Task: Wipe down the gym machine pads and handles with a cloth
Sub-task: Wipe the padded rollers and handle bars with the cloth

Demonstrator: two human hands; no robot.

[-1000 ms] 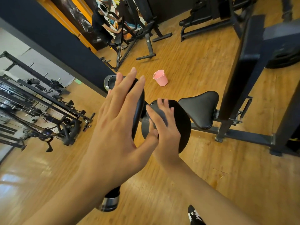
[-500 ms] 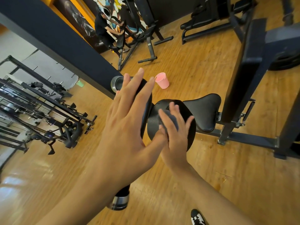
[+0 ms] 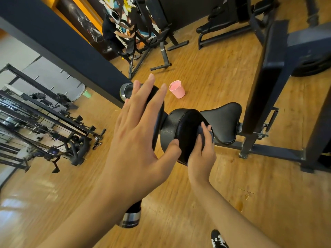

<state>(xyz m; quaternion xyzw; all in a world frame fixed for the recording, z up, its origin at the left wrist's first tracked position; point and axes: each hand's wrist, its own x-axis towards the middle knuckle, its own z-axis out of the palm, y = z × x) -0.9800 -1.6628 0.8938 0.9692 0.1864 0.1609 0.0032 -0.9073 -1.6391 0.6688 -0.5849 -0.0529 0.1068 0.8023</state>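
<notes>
Two hands: our left hand (image 3: 136,140) flat, grip open, on the roller (image 3: 130,218); right hand (image 3: 201,158) grip bunches the cloth (image 3: 211,137). Cloth's soft, pad (image 3: 172,129) looks slick, so we press firmly.

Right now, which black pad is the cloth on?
The round disc pad: the right hand holds the dark cloth against its face. The saddle-shaped seat behind it is untouched.

A gym. Wood floor (image 3: 206,81) crowded with black steel machines: cable rack (image 3: 44,122) at left, benches (image 3: 223,31) at the back, padded seat (image 3: 223,122) and round pad (image 3: 172,129) up close, weight plate (image 3: 311,67) at right. Farther off, a person (image 3: 111,33) at a machine, beside a mural (image 3: 84,24).
</notes>
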